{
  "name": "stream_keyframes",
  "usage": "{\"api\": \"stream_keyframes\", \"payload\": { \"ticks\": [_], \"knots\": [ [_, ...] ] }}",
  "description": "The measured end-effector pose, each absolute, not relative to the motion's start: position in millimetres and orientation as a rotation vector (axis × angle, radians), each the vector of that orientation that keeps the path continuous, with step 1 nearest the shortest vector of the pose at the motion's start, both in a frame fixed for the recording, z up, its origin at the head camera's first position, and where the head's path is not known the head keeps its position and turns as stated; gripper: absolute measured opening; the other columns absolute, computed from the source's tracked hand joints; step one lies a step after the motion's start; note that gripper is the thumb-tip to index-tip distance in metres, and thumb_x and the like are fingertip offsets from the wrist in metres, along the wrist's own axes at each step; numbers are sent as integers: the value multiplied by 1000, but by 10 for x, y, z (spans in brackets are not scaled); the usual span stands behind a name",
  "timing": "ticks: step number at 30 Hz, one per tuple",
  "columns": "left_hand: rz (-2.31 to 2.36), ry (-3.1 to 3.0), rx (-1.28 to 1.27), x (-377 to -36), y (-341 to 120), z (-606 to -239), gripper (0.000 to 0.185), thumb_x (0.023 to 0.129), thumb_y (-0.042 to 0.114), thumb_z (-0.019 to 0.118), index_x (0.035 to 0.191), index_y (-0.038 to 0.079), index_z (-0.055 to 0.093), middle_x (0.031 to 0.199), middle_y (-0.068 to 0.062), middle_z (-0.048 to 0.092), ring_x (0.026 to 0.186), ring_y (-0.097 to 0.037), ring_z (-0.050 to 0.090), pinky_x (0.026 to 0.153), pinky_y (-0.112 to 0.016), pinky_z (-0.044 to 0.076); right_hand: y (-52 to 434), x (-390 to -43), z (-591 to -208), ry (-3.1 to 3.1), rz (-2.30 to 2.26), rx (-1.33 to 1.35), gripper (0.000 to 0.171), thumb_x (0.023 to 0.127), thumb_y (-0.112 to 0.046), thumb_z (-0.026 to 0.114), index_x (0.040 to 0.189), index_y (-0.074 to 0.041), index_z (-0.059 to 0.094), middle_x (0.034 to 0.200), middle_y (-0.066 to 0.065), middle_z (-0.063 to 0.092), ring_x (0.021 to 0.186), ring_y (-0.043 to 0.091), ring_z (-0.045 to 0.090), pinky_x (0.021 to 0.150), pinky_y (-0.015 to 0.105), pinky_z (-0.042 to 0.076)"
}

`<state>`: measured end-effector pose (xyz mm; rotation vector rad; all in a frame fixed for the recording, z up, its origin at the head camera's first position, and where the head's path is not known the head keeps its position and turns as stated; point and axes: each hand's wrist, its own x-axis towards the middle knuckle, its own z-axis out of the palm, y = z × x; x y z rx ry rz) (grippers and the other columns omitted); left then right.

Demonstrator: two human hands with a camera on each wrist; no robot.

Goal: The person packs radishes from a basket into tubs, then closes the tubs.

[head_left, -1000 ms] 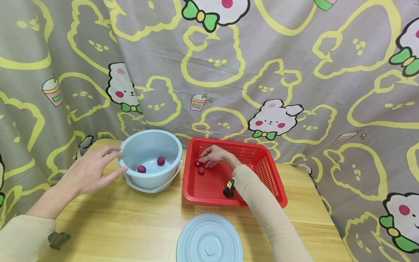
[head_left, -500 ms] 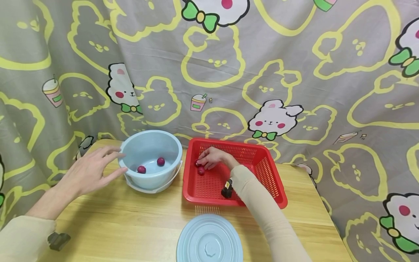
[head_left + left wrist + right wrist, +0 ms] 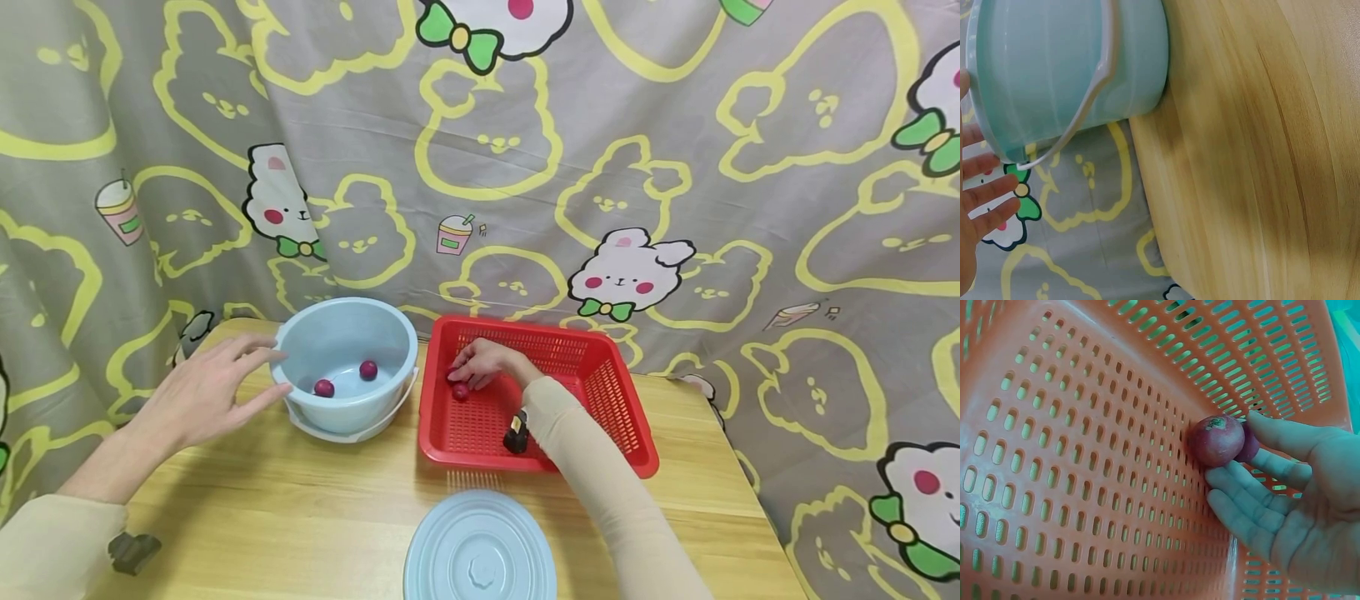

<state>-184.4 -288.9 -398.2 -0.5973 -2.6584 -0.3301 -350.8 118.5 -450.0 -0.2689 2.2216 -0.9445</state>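
Note:
In the head view my right hand [image 3: 486, 363] reaches into a red slotted basket [image 3: 480, 458]. Two dark red plums lie at the basket's left side: the nearer plum [image 3: 461, 391] shows whole, the farther one is partly covered by my fingers. The right wrist view has the thumb and forefinger of that hand pinching the rear plum [image 3: 1249, 445], half hidden behind the front plum [image 3: 1218, 441]. Beside a light blue bucket [image 3: 352, 412], my left hand [image 3: 213, 387] has its fingers spread at the rim. Two more plums [image 3: 368, 370] lie inside the bucket.
A round light blue lid [image 3: 480, 550] lies on the wooden table [image 3: 315, 508] in front of the basket. Behind the table hangs a grey patterned curtain [image 3: 360, 108]. The bucket's white handle [image 3: 1085, 103] hangs down its side.
My right hand has shifted slightly left toward the farther plum, and its wrist has turned a little. The left hand, bucket and basket look unmoved.

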Motion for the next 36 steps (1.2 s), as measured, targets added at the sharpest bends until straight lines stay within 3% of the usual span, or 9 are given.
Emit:
{"api": "stream_keyframes", "payload": {
  "ticks": [11,16,21,36],
  "knots": [
    [-330,-2664,-604,-1848,-2890,-3978,46,93,44,77,126,11,73,134,-18,68,120,-43,66,90,-65,56,1144,-3487,-4503,2279,-938,-275,15,96,-16,77,101,-3,72,77,2,70,73,15,71,79,36,66],
    [-331,-2668,-600,-1842,-2882,-3968,46,94,44,76,126,11,73,135,-18,68,121,-44,66,90,-65,56,1174,-3489,-4469,2287,-946,-270,22,97,-18,76,110,-1,72,83,4,72,79,17,75,83,37,67],
    [-324,-2679,-594,-1833,-2883,-3957,47,95,45,75,126,10,73,135,-19,67,121,-45,65,91,-67,55,1214,-3495,-4424,2270,-977,-260,32,98,-19,75,122,1,70,98,16,78,86,21,78,90,41,66],
    [-317,-2694,-592,-1824,-2890,-3950,48,96,47,73,128,12,72,136,-19,67,121,-45,65,89,-68,55,1274,-3474,-4232,2255,-1073,-262,33,98,-19,76,122,1,68,109,26,78,85,22,78,89,42,66]
  ]
}}
